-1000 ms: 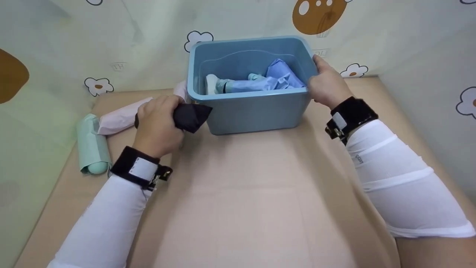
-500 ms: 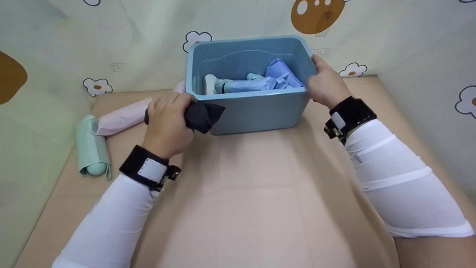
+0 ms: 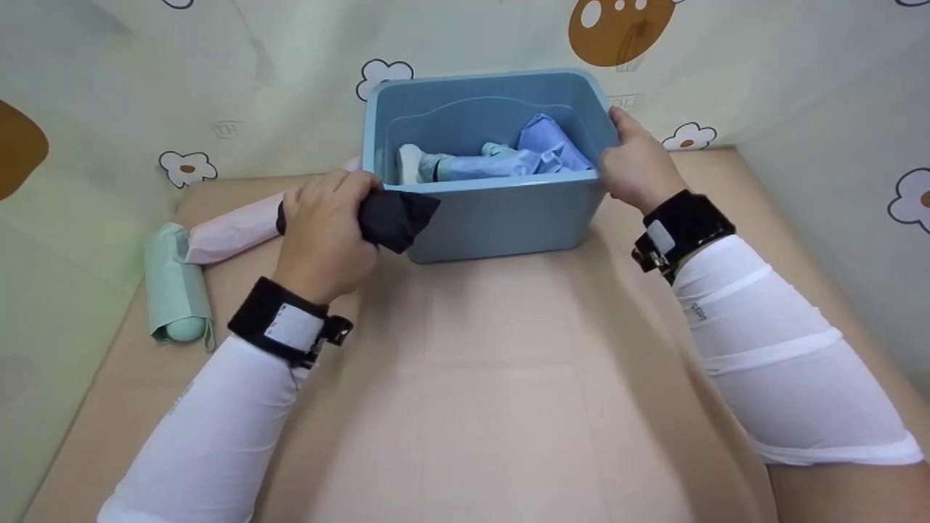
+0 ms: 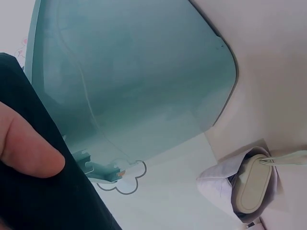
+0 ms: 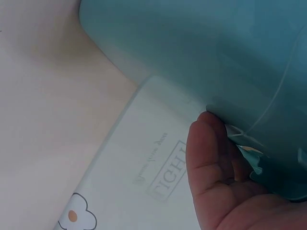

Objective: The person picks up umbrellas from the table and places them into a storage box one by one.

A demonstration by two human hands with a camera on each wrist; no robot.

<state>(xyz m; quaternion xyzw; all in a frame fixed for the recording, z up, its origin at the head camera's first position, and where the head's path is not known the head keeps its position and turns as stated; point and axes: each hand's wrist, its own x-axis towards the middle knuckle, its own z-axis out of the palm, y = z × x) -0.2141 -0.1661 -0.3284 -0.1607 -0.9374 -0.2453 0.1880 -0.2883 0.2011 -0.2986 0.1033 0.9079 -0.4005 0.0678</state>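
Note:
My left hand grips a black folded umbrella at the near left corner of a blue plastic bin. In the left wrist view, my thumb presses along the dark fabric. My right hand holds the bin's right side just under the rim, and the right wrist view shows its fingers curled in at the handle. Inside the bin lie a blue folded umbrella with a white end and another blue, pointed sleeve. A mint piece shows behind them.
Left of the bin lie a pink folded umbrella and a mint green one with a wrist loop. Beside the bin, a pale lilac-sleeved umbrella shows its handle end. A flower-patterned curtain stands behind the beige tabletop.
My left hand has moved right, bringing the black umbrella up to the bin's near left corner, then slightly up. My right hand and the bin have stayed in place.

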